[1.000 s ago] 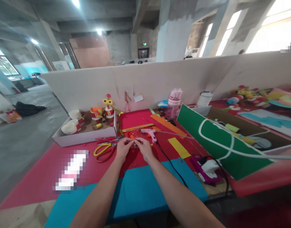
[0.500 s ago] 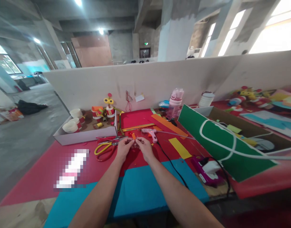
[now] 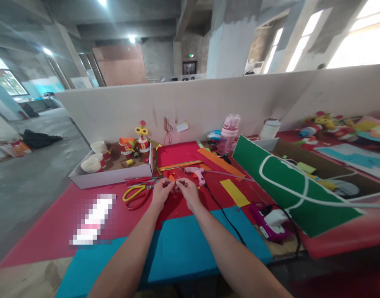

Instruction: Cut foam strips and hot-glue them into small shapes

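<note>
My left hand point(image 3: 161, 193) and my right hand point(image 3: 188, 192) meet at their fingertips over the red table cover. Between them is a small orange piece point(image 3: 171, 178), pinched by my left fingers. The right fingertips are pressed together at the same spot; what they grip is too small to tell. Just behind lies a pink glue gun point(image 3: 197, 174) with a dark cord. Yellow-and-red-handled scissors point(image 3: 137, 196) rest to the left of my left hand. A yellow strip point(image 3: 235, 193) and an orange strip point(image 3: 221, 164) lie to the right.
A white box point(image 3: 112, 180) with paper cups and small figures stands at the left. On the right are a green board point(image 3: 289, 190), an open box and a purple power strip point(image 3: 270, 225). A pink bottle point(image 3: 228, 134) stands by the partition. Blue sheets point(image 3: 183, 248) lie under my forearms.
Both hands stay almost in place. The orange piece has shifted slightly left and lower between the fingers.
</note>
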`<state>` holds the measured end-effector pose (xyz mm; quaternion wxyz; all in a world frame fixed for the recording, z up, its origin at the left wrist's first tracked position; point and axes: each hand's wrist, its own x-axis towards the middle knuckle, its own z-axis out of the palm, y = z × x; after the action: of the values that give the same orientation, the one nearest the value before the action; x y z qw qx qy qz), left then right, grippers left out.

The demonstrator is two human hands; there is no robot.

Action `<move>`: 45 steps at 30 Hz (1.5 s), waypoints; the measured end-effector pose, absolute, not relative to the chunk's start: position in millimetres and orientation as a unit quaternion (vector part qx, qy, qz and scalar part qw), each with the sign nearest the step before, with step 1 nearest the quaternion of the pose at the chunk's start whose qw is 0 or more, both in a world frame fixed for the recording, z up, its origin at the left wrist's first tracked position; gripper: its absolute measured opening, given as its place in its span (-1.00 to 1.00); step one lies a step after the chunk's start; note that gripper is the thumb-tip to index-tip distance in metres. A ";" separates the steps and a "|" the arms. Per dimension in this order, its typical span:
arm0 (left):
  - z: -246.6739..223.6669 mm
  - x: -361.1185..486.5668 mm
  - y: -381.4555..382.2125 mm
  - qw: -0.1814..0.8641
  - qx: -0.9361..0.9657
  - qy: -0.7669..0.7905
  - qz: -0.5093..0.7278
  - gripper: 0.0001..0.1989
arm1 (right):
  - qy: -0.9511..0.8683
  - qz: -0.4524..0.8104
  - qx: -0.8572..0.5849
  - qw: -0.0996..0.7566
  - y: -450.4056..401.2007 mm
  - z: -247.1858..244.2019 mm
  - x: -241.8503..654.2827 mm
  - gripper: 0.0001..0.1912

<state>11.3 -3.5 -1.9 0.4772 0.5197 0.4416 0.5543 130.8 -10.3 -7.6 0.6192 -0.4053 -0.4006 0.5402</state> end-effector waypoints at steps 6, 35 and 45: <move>0.1 12.1 -5.2 0.466 0.519 0.449 0.558 -0.72 | -0.387 0.574 -0.382 0.612 -10.4 -8.7 128.7 -0.65; 1.4 12.3 -5.7 0.467 0.564 0.427 0.531 -0.79 | -0.388 0.535 -0.408 0.630 -8.8 -6.6 135.3 -0.59; -4.1 12.2 -3.7 0.461 0.555 0.431 0.541 -0.78 | -0.428 0.509 -0.403 0.628 -8.7 -7.1 133.9 -0.64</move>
<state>12.2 -3.7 -4.1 0.4613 0.5553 0.4313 0.5411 133.9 -8.7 -7.1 0.6284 -0.4031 -0.4280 0.5093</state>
